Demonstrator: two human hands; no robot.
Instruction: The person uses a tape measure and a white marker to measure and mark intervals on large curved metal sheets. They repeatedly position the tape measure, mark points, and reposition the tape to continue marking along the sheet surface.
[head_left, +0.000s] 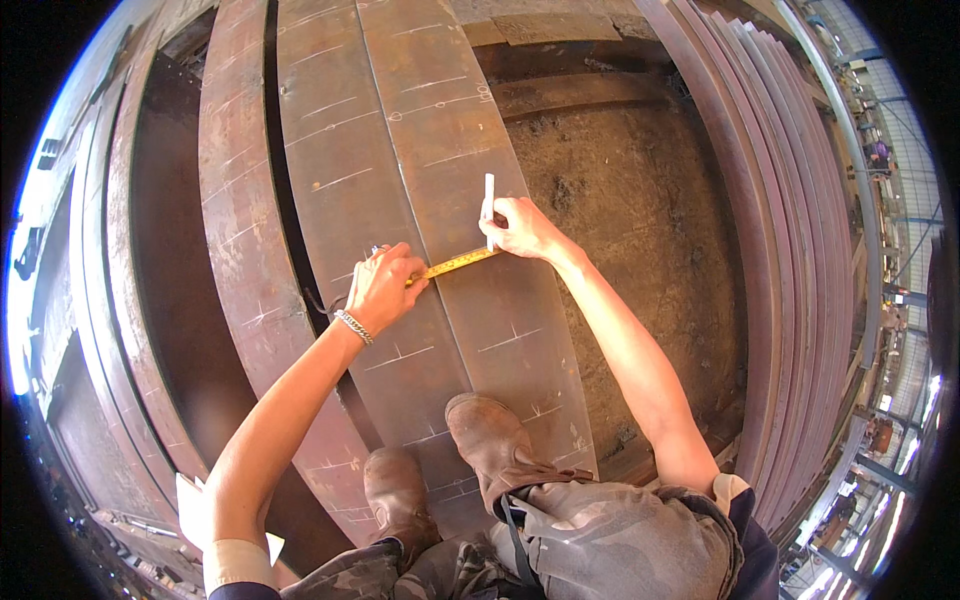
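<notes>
My left hand (382,284), with a chain bracelet at the wrist, is closed around a tape measure whose case is mostly hidden under the fingers. Its yellow blade (458,263) stretches across the seam between two flat brown steel beams (425,200) and ends by my right hand (524,230). That hand pinches a slim white stick of marking chalk (489,188), held nearly upright close to the right edge of the steel. Whether the right fingers also press the blade end cannot be made out. White lines and cross marks run along the steel surface around both hands.
My brown boots (487,435) stand on the marked steel. Left of it, past a dark narrow gap, lies another marked beam (235,180). A sunken, rusty brown area (640,240) lies right, bordered by a row of stacked steel beams (800,230).
</notes>
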